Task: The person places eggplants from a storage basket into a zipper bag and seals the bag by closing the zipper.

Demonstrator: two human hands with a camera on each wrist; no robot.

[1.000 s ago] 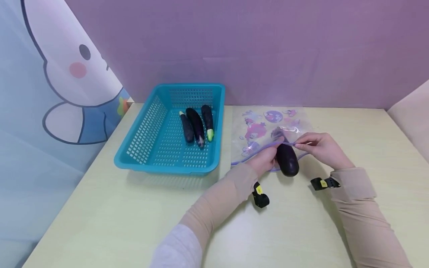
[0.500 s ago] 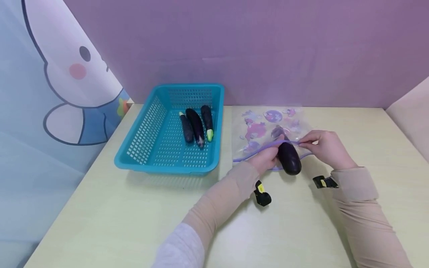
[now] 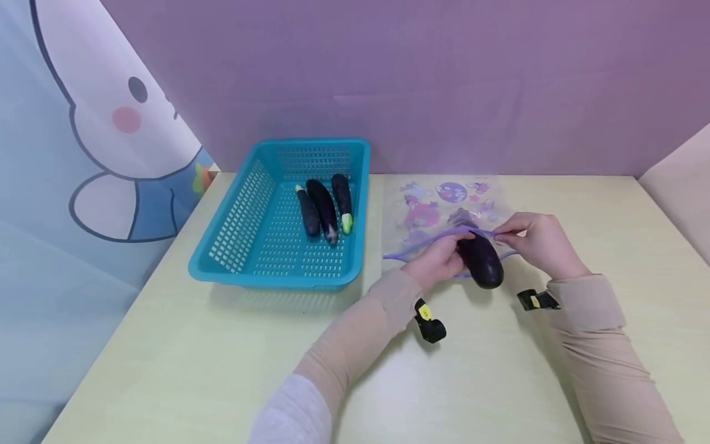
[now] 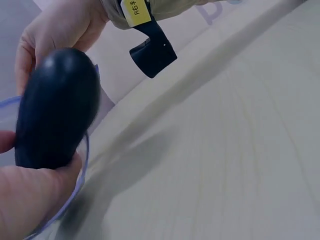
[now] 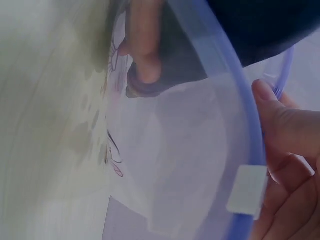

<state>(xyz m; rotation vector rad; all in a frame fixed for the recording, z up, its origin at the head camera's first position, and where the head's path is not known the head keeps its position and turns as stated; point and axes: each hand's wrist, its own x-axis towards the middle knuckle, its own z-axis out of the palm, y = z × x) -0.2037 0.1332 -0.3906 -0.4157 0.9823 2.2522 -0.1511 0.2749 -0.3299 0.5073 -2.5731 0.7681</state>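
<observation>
A dark purple eggplant (image 3: 484,262) lies in the grip of my left hand (image 3: 437,262), its narrower end inside a clear zip bag (image 3: 400,229) and its rounded end sticking out toward me. In the left wrist view, thumb and fingers curl around the eggplant (image 4: 57,110). The bag is printed with pink and purple cartoon figures. My right hand (image 3: 539,243) pinches the purple zip edge of its mouth on the right side, holding it up off the lower edge. Close by that hand in the right wrist view, a white slider (image 5: 248,190) sits on the zip.
To the left stands a turquoise perforated basket (image 3: 277,282) with three eggplants (image 3: 323,209) inside. A purple backdrop (image 3: 421,86) rises behind the pale wooden table (image 3: 471,382), and a blue cartoon cloth (image 3: 39,277) hangs at the left.
My right hand has raised the bag's upper edge slightly, and the mouth gapes wider. The eggplant's rounded end has swung a little to the right. The basket stays put.
</observation>
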